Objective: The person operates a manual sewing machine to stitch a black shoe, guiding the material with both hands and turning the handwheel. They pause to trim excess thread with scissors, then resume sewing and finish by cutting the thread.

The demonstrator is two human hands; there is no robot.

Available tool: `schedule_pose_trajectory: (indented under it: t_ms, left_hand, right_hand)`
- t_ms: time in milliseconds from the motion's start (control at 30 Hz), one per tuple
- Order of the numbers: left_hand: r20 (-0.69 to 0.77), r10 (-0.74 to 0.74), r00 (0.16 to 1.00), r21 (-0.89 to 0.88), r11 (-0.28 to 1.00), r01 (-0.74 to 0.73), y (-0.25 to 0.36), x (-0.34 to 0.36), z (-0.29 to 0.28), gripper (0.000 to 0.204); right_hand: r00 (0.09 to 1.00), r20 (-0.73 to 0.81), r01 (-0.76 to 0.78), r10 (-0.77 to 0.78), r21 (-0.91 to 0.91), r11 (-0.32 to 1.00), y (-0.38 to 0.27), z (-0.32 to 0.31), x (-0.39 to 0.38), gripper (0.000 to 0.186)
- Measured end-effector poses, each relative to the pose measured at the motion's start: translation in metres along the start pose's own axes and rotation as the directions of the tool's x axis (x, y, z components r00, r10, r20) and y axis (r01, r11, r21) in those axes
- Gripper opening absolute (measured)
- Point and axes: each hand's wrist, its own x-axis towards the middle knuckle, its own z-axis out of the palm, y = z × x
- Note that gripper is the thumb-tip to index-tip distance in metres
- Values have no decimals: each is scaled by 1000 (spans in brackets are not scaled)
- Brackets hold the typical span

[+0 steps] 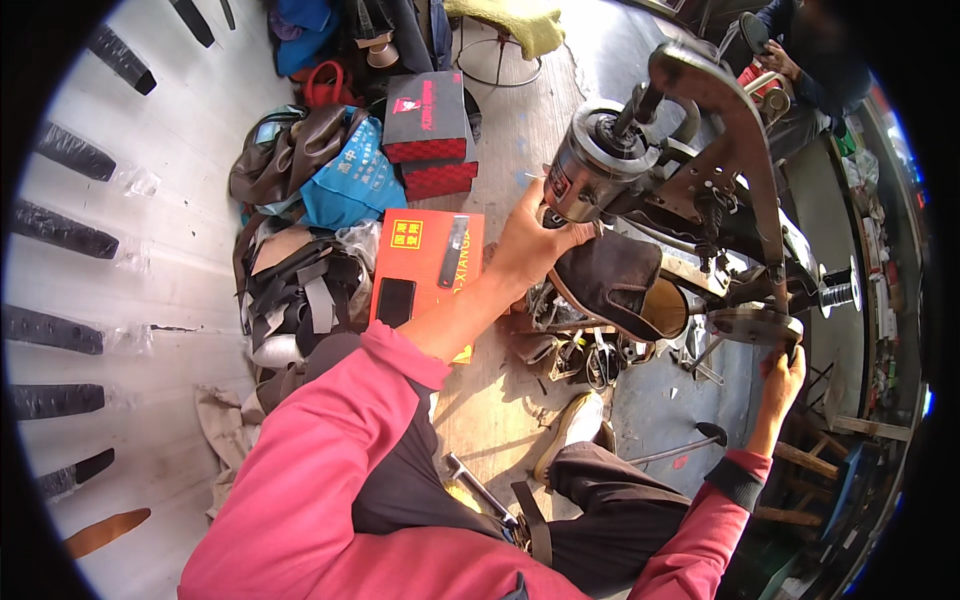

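While the left hand curls its fingers against the metal cylinder, their grip partly hidden, the dark shoe sits beneath, left of a metal wheel whose rim the right hand pinches between its fingers.

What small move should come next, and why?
Perhaps turn the handwheel slightly: the right hand is at its rim, and the left hand is by the toe of the dark brown shoe, just below the machine's metal cylinder.
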Motion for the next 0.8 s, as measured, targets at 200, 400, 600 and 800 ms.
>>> schedule_pose_trajectory:
  t_ms: [200,400,600,800]
  left_hand:
    - [-12,113,994,87,990,-112,3,-8,-5,98]
    - [-36,332,943,445,850,-282,27,-36,-10,112]
    - [123,204,971,312,921,-233,37,-35,-5,107]
    - [322,80,943,61,993,-105,36,-8,-19,94]
  right_hand:
    - [978,123,-139,167,-210,968,71,20,4,12]
    - [892,420,-77,167,-225,971,58,86,-44,29]
    - [888,424,-117,177,-165,979,32,94,-57,30]
    - [871,447,-144,204,-166,976,35,91,-53,31]
